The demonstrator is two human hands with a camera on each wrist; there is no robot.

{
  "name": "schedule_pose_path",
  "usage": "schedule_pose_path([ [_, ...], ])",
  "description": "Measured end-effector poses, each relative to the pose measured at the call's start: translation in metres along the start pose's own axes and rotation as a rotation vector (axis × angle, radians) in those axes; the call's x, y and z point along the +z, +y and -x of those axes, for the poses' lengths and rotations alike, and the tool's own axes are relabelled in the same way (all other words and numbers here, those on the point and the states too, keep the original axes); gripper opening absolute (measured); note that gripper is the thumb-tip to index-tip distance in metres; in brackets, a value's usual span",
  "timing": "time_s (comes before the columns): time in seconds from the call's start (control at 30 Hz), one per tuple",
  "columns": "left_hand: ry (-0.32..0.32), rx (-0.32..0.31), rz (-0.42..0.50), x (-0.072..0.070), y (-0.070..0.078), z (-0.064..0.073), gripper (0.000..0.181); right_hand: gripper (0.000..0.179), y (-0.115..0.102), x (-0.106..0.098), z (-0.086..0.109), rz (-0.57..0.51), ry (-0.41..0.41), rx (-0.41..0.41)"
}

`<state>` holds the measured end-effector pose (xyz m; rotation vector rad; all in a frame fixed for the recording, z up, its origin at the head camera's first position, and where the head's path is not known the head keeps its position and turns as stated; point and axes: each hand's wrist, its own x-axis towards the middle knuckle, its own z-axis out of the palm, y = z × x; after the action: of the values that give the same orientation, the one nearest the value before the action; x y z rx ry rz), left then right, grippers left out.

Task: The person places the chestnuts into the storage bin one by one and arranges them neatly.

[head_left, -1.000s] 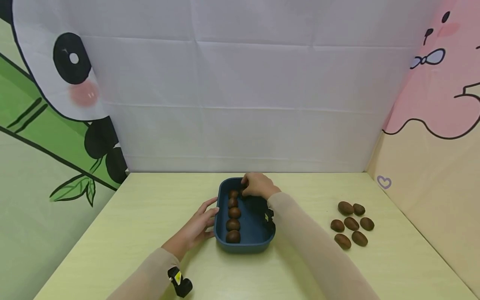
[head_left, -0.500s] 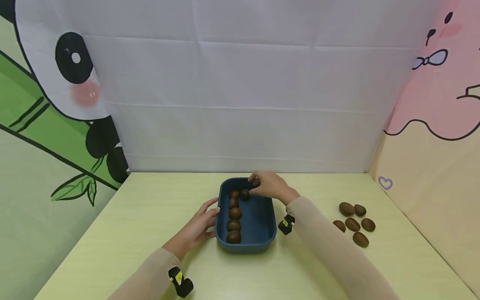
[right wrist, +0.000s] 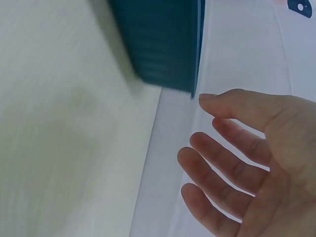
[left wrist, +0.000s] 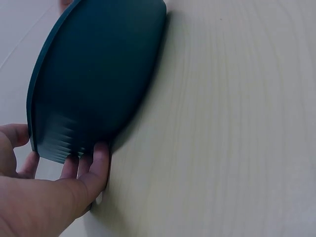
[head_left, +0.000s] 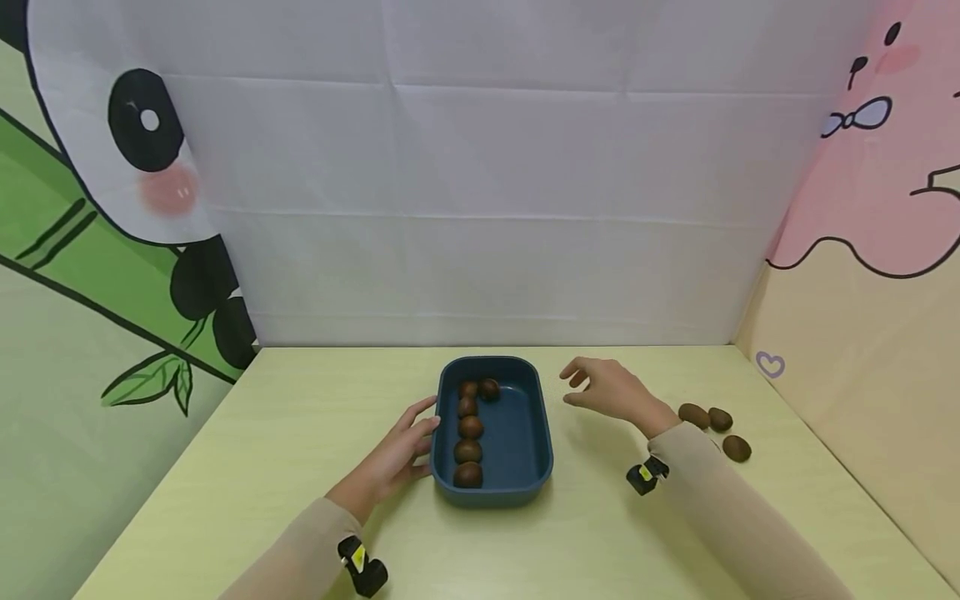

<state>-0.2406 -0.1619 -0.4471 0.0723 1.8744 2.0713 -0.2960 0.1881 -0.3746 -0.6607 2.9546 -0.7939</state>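
A dark blue rectangular box (head_left: 517,492) stands on the table, holding several brown chestnuts (head_left: 470,427). Most of these form a column along its left side, and one more chestnut (head_left: 489,389) lies beside the far end of that column. My left hand (head_left: 395,454) touches the box's left wall with its fingers fairly straight, as the left wrist view also shows at the outer wall (left wrist: 84,98). To the right of the box, my right hand (head_left: 613,390) is in the air above the table, its fingers loosely bent and nothing between them (right wrist: 256,163).
Further right on the table (head_left: 337,392), three loose chestnuts (head_left: 737,448) show beside my right sleeve (head_left: 738,508), which covers the area nearer me. A white cloth (head_left: 495,167) hangs behind the table, with printed cartoon panels (head_left: 862,350) on both sides.
My right hand has let go of a chestnut at the box's far end and moved right, out over the table. My left hand has stayed at the box.
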Motion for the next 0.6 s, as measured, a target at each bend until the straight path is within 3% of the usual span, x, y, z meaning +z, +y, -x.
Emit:
schedule_pose_path([
  [0.33,-0.008,0.004,0.004,0.000,0.000,0.001,0.060,0.033,0.054,-0.017,0.053,0.028,-0.014,0.092],
  [0.6,-0.003,0.004,0.010,0.001,0.000,0.001,0.059,0.031,0.081,-0.026,0.089,0.068,-0.030,0.163],
])
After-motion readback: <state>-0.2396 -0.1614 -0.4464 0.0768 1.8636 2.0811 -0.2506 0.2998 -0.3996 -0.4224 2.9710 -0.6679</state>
